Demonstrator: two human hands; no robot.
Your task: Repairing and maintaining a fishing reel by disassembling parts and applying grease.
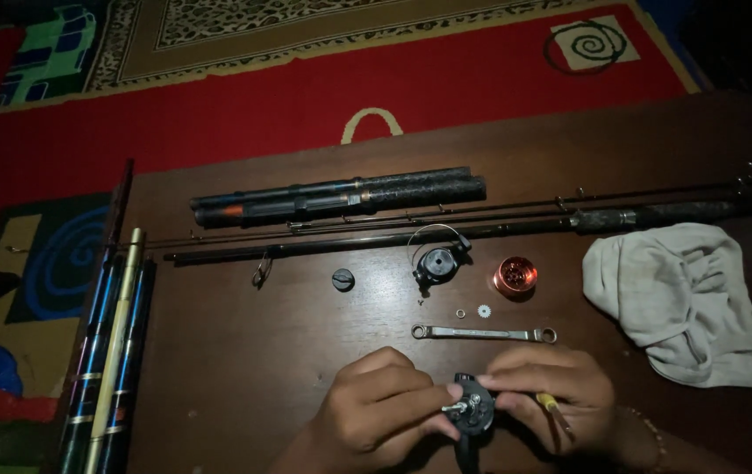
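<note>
Reel body, dark and partly stripped, sits pinched in both grips: left hand and right hand closed on it. Beyond it on the bench lie wrench, small gear, copper spool, rotor, still unfitted.

A dark wooden board lay across a patterned red carpet in a dimly lit room.

Light fell mainly on the board's middle, while the carpet's tan leopard-print panel, blue spiral patch and corners faded into shadow.
</note>
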